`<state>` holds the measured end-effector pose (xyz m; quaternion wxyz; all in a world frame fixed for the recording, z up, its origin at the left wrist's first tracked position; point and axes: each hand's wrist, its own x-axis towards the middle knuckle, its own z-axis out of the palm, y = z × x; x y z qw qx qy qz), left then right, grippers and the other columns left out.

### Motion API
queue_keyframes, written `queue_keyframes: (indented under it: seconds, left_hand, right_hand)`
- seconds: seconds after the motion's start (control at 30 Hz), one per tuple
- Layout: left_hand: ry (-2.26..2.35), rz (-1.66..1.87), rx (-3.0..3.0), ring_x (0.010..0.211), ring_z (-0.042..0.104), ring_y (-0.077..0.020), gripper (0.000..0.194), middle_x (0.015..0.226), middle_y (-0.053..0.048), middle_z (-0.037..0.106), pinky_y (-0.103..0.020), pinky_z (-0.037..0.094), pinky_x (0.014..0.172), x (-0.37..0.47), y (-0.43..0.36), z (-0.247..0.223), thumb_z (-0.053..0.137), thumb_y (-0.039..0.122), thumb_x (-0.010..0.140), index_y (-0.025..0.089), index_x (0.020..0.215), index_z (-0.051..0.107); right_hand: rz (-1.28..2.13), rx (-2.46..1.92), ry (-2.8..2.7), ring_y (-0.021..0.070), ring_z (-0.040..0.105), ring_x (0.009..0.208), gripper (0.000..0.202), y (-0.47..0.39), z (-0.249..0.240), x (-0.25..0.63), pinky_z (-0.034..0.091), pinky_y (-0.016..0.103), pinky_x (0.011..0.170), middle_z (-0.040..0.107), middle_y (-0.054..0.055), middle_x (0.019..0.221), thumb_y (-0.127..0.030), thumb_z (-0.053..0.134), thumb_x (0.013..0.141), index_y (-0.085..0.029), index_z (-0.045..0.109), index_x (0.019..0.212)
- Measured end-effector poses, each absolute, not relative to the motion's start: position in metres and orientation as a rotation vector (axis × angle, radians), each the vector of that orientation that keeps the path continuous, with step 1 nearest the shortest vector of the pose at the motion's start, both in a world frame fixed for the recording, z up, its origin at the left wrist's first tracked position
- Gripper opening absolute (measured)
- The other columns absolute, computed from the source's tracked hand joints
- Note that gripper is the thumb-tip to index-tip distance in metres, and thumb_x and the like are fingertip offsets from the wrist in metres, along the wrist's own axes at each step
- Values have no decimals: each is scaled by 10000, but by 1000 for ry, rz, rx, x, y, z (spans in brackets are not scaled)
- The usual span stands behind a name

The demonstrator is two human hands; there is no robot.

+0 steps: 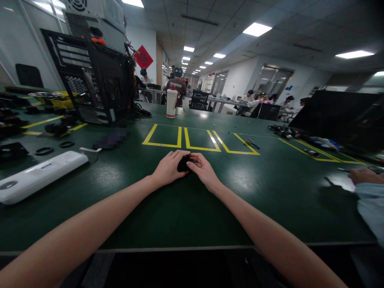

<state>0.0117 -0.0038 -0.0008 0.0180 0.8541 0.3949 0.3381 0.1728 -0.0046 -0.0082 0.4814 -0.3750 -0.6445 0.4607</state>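
Note:
Between my two hands is a small black object (183,164), mostly covered by fingers, so its kind cannot be made out. My left hand (168,168) curls around its left side, thumb at the lower edge. From the right, my right hand (204,170) grips it with thumb and fingertips. Both hands are low over the green table (180,216), just in front of yellow tape outlines (202,149). A small metal-looking piece (251,143) lies on the rightmost of these outlines.
An opened black computer case (105,84) stands at the left behind a white elongated device (42,176) and black rings (44,151). A white tumbler (171,104) stands farther back. At the right edge is another person's hand (366,176), near a large black panel (342,116).

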Motion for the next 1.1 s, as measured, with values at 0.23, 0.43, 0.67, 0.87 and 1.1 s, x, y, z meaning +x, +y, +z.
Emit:
queue_keyframes:
  seconds: [0.23,0.43,0.67,0.87,1.1]
  left_hand:
    - [1226,1049,2663,987,497,-232,588,1102,-45,510,-386,433,808,11,-4,-1,637,226,654,235,1176,368]
    - [1227,1060,2668,980,501,-232,586,1095,-43,512,-386,427,816,11,-3,-1,643,239,648,232,1168,374]
    - [1220,1046,2666,992,493,-232,603,1110,-43,506,-384,425,821,11,-3,-1,646,230,644,233,1177,365]
    - [1224,1054,2656,992,495,-235,586,1101,-44,509,-388,428,814,11,-3,-1,639,235,653,236,1174,372]
    - [1213,1057,2665,993,492,-233,593,1106,-45,508,-387,425,822,11,-2,-1,644,239,650,227,1175,370]
  right_hand:
    - [1238,-837,-1600,170,537,988,316,-7,-7,175,405,367,901,534,25,1055,-242,595,693,-221,506,996]
    - [1146,-825,-1585,148,546,941,223,-5,-11,173,418,349,887,545,6,966,-288,580,712,-214,508,910]
    - [1145,-926,-1620,168,533,981,311,-1,-10,175,401,377,902,534,44,1070,-255,552,732,-212,502,1036]
    - [1196,-827,-1606,162,537,989,269,-7,-9,176,421,348,887,538,14,1026,-237,596,699,-218,496,947]
    - [1110,-865,-1601,154,537,962,259,-3,-9,175,398,363,916,543,15,1018,-250,572,716,-222,521,969]
